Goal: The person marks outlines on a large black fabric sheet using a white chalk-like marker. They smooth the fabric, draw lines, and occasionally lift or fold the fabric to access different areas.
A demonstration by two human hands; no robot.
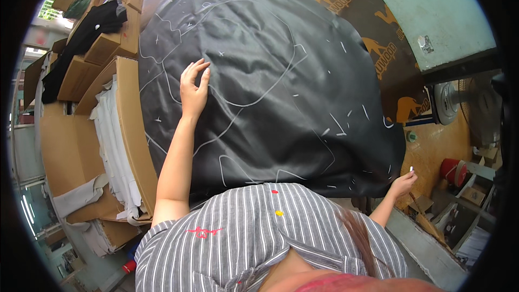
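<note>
A large black leather hide [254, 130] with soft wrinkles covers the table in front of me. White lines, curves, short strokes and small crosses are drawn over it. My left hand [194, 87] is over the left part of the hide, its fingers loosely bent and the thumb apart, with nothing in it. Whether it touches the leather I cannot tell. Out past the hide's near right corner, my right hand [403, 185] is closed on a short white piece of chalk [411, 169] that sticks up from the fingertips.
Left of the hide stands an open cardboard box [130, 130] holding pale folded sheets [111, 140]. Black cloth [89, 40] lies on boxes behind it. At the right are a fan [478, 108], a red bucket [453, 172] and grey shelving [467, 200]. Brown printed board [373, 27] shows beyond the hide.
</note>
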